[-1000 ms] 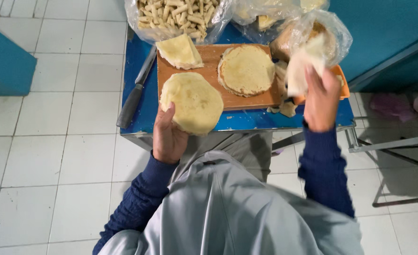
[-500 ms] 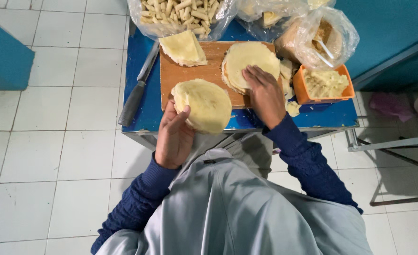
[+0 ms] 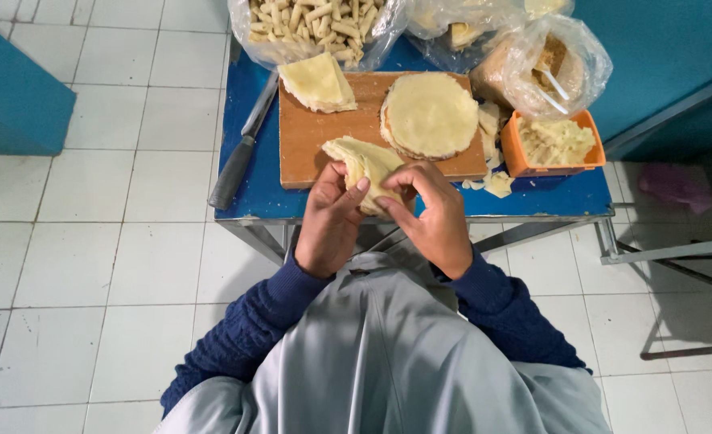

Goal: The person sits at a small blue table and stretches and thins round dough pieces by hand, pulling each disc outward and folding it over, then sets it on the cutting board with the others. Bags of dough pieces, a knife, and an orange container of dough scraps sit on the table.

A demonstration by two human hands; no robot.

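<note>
While left hand (image 3: 330,219) and right hand (image 3: 430,210) pinch a soft, pale folded wrapper (image 3: 365,163), round stack (image 3: 430,115) on wooden board (image 3: 315,141).

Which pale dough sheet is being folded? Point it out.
The crumpled pale dough sheet at the wooden cutting board's near edge, pinched between both hands. The round stack lies flat mid-board; the folded wedge rests untouched at the far corner.

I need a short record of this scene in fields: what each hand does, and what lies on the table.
Left hand: holds the folded wrapper
Right hand: pinches the same wrapper
Cutting board: stack of round wrappers, cut wedge
Orange tub: pale filling
Knife: left of board
Table: blue
</note>
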